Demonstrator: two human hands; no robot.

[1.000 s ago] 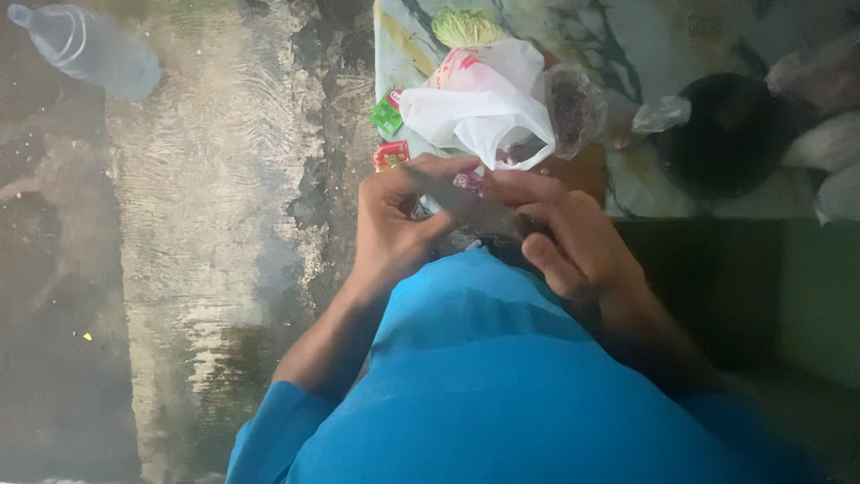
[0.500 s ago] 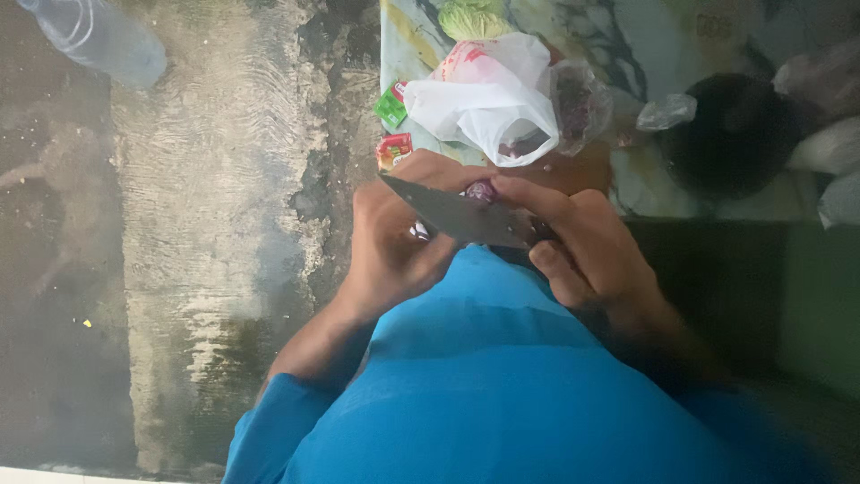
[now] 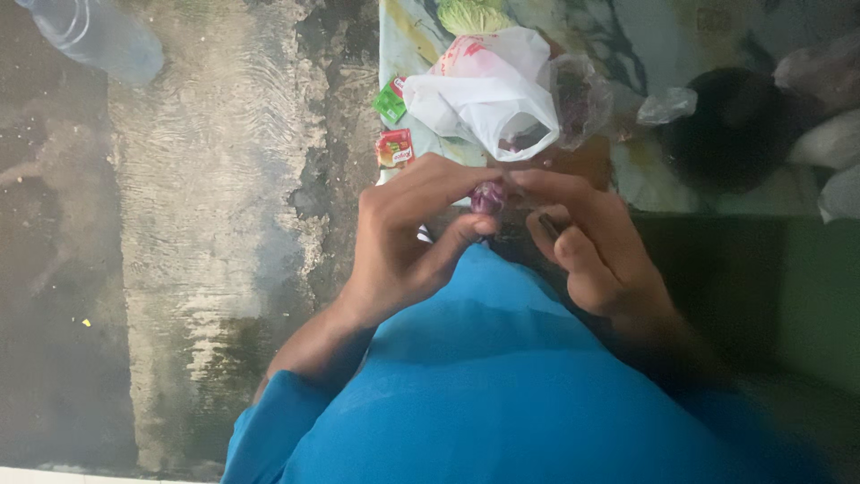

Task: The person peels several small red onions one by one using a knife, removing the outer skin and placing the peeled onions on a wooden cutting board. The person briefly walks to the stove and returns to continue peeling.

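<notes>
Much here is hard to read. The small purple, papery bulb (image 3: 488, 196), perhaps a shallot, shows only as a sliver between the fingertips of both hands; most of it is covered. A dark slim object pokes out under the right hand's (image 3: 596, 251) curled fingers (image 3: 573, 255), too hidden to tell what it is. The right forearm fades into blur and shadow, and the blue sleeve fills the near part of the view.

The left hand (image 3: 403, 242) has its fingers bent round, thumb and forefinger tips closed on the bulb's left side. The right hand's forefinger and thumb pinch it from the right, its other fingers folded in. The bulb sits near the body, at the near edge of the patterned pale cloth (image 3: 663, 36).

Just beyond lies an open white plastic bag (image 3: 484, 99), its contents unseen. Left of it lie a green sachet (image 3: 391, 100) and a red sachet (image 3: 395, 149). A clear plastic bottle (image 3: 94, 36), cut off by the frame, lies far left on the wet concrete floor (image 3: 206, 224).
</notes>
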